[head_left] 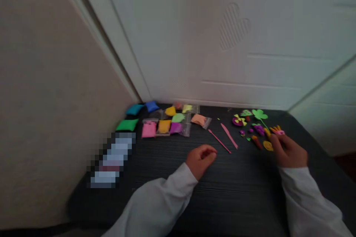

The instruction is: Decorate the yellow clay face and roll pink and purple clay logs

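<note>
My left hand (200,160) rests on the dark table (236,189) with its fingers curled loosely, nothing visible in them. Two pink modelling tools (225,139) lie just beyond it. My right hand (289,152) lies at the right, fingers bent down onto the table beside small clay shapes (258,129): a green leaf figure (260,114), purple bits, an orange disc (267,146). The picture is blurred, so I cannot tell whether the right fingers pinch a piece.
Several small bags of coloured clay (167,122) lie at the table's back left: blue, green, pink, yellow, purple, orange. A blurred-out flat item (112,161) lies near the left edge. A white panelled door (222,37) stands behind the table.
</note>
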Demonstrator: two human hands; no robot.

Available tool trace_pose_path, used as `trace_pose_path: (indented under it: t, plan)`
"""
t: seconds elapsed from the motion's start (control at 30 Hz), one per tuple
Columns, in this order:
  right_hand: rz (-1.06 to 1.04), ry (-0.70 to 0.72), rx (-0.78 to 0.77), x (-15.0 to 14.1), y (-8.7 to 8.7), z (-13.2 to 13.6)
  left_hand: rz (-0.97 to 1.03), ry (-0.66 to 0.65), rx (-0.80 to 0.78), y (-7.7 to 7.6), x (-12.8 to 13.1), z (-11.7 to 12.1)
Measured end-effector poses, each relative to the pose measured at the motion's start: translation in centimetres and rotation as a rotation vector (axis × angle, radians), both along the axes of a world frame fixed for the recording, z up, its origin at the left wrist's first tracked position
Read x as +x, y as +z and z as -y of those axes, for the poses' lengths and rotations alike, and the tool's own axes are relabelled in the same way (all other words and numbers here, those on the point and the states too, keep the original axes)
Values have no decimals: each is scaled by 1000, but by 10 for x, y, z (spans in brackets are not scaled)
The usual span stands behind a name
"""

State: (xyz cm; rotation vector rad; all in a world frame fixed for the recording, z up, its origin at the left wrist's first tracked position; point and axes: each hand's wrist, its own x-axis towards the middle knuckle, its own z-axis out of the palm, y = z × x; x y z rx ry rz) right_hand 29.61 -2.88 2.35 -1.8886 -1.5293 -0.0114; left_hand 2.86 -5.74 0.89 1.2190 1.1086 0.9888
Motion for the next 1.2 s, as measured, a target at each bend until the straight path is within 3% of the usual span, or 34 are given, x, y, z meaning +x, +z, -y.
trace_pose_path:
  t: [0.07,0.13,0.23,0.3,0.4,0.5,0.8,1.03,1.2]
  plan:
    - [59,136,133,-27,-6,1,-50,12,70,2,2,3]
    - [134,378,234,-59,-12,4,-100,68,152,2,-1,2]
    - [193,768,220,-107,-20,12,-225,226,305,-1,-15,-6]
    - [216,863,172,-132,-23,16,-255,317,313,-5,-29,-13]
    - [246,868,155,-152,-26,18,-318,420,312,-10,-47,-25]
    - [281,860,188,-154,-31,15,-411,481,338,-10,-56,-31]
    - [440,766,178,-166,-39,13,-830,578,441,-4,-55,-29]
    - [514,670,117,-172,-32,18,-1088,544,398,-11,-57,-30]
    - [565,636,33,-171,-30,20,-1225,507,377,-11,-71,-23]
